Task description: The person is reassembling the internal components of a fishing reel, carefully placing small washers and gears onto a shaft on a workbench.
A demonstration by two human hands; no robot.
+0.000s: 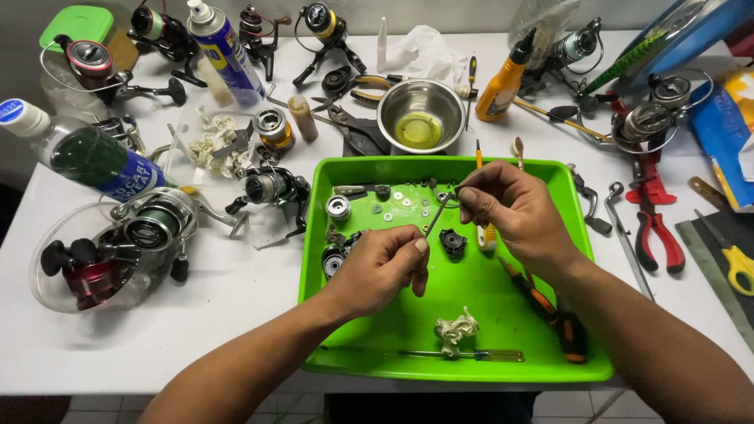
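Rod (437, 217), thin and metal, sat pinched between both hands over the back half of a green tray (440, 345). The left hand (382, 267) gripped its lower end, fingers closed tight on it. The right hand (510, 208) closed its fingers on the upper end, where a small round part seemed to sit, though that was too small to tell for sure.

The tray stood on a white tabletop (236, 314) and held a reel taken apart. Washers (400, 200) and small gears lay loose near its far edge, beside a silver spool (338, 207). A black round part (452, 243) lay just below the rod. Darker body pieces (338, 251) sat by the left hand. A crumpled rag (455, 328) and a clear-handled screwdriver (463, 355) lay at the front, and an orange-and-black screwdriver (542, 302) lay under the right forearm.

Judging by this, the stripping down looked done or nearly so, with many parts spread out. Cleaning or refitting seemed under way, and most parts remained loose.

Around the tray were several whole reels (271, 187), a steel bowl (420, 115) with yellowish liquid, a blue spray can (226, 49), an orange bottle (503, 82) and red pliers (652, 224).
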